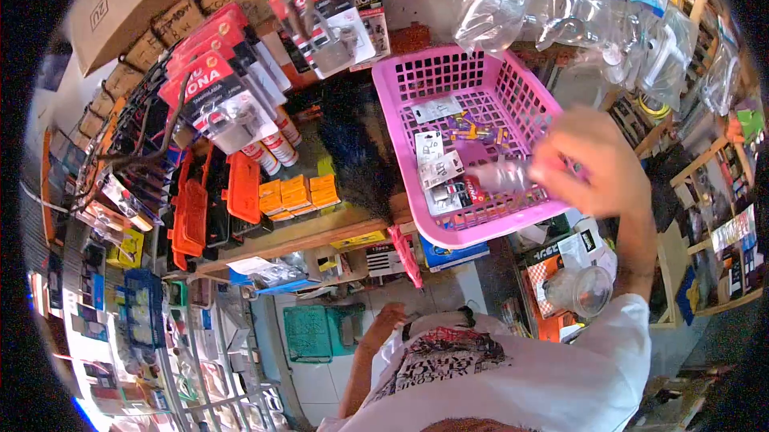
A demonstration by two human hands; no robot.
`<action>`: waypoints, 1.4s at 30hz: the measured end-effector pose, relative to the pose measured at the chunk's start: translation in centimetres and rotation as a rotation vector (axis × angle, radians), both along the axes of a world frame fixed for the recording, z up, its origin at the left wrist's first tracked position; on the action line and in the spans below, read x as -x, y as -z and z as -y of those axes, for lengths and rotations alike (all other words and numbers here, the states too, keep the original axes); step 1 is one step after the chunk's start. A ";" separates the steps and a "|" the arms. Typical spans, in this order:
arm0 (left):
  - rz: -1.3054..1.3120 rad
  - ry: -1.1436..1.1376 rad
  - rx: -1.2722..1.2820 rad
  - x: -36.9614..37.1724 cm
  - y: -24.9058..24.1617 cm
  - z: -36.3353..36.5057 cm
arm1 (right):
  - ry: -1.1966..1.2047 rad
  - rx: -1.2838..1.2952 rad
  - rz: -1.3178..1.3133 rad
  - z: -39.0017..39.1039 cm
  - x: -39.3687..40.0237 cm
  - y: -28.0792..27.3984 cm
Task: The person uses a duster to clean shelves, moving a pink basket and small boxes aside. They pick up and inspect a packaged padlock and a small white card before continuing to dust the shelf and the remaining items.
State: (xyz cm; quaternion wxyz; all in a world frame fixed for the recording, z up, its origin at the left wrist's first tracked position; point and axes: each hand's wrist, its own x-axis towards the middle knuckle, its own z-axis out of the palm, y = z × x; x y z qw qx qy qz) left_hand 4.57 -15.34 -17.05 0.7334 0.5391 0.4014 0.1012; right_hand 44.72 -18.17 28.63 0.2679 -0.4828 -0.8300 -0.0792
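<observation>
The right hand (589, 164) reaches into a pink basket (513, 96) on a shelf, fingers pinched on a blurred clear packet (498, 176). The left hand (390, 321) hangs low, its grip unclear.

My right hand (589, 164) is raised to upper-chest height, well forward of my torso. Its forearm runs almost straight down to the short white sleeve at my shoulder. The back of the hand faces the camera, fingers (553, 161) curled and pointing left; motion blur hides whether they are pinched together. My left hand (388, 318) hangs low beside my body, arm extended downward, elbow nearly straight. Its fingers are loosely bent; the palm side is hidden.
</observation>
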 end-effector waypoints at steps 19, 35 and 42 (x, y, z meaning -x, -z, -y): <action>0.274 0.460 -0.243 -5.6 -15.2 -0.4 | -0.314 0.514 -0.159 1.3 14.3 20.9; 0.754 0.141 0.600 1.3 -12.1 -1.0 | 0.205 1.080 -1.279 1.7 11.7 28.1; 0.616 0.195 0.515 2.0 -11.4 -0.6 | -0.284 1.136 -1.978 -1.9 15.3 29.7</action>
